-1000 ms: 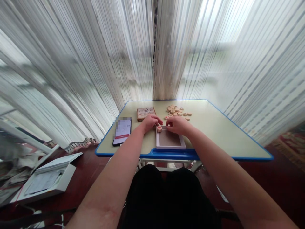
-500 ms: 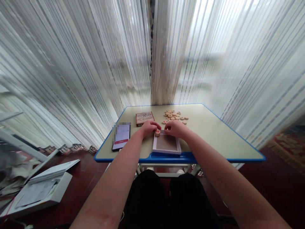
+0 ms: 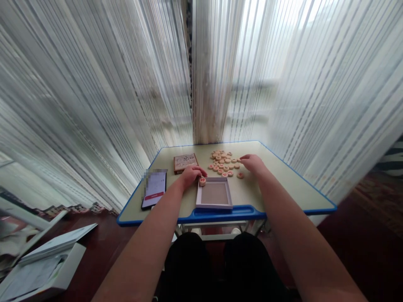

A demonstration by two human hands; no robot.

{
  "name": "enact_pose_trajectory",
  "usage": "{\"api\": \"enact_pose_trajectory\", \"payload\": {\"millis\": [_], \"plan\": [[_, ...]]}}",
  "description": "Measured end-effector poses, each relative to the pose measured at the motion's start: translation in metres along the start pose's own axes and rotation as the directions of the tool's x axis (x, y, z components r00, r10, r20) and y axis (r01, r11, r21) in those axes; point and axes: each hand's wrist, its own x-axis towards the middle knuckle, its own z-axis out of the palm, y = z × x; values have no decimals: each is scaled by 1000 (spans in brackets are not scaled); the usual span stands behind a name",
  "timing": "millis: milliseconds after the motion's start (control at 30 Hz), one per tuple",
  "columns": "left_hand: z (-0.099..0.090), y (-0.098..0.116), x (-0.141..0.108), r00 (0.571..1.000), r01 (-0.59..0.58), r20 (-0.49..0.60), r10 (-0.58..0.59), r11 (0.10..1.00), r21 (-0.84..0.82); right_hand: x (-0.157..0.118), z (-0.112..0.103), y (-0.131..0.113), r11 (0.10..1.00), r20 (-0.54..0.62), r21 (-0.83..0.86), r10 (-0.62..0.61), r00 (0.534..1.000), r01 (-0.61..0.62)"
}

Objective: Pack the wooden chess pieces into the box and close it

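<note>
Your right hand (image 3: 252, 162) has left the shallow white rectangular box (image 3: 214, 206), lower centre, for the round pale-wood pieces (image 3: 227, 161) above, leaving your left hand (image 3: 192, 174) beside the red-marked wooden disc (image 3: 202, 181) at its upper-left corner. Whether either hand's fingers grip, I can't tell.

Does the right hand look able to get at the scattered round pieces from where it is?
Yes, seemingly: the right hand is at the right edge of the round pieces, nothing visible lies between, and the shallow tray sits nearer the body.
</note>
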Motion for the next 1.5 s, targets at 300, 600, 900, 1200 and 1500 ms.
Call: {"api": "enact_pose_trajectory", "payload": {"millis": [300,600,900,1200,1500], "plan": [[0,-1,3,1000,-14,21,14,1000,-7,-7,18,-6,987,168,-35,-146,975,154],[-1,-1,1,1000,4,8,-3,997,-79,-11,21,-9,942,106,-90,-315,943,325],[-1,-2,2,1000,2,0,-2,997,-82,-13,19,-11,974,206,107,-220,953,202],[-2,-2,1,1000,-14,-1,14,998,-55,-11,18,-6,954,209,270,-193,959,133],[-1,-2,-1,1000,-22,-9,21,999,-24,-8,23,-6,954,169,249,-210,963,165]]}}
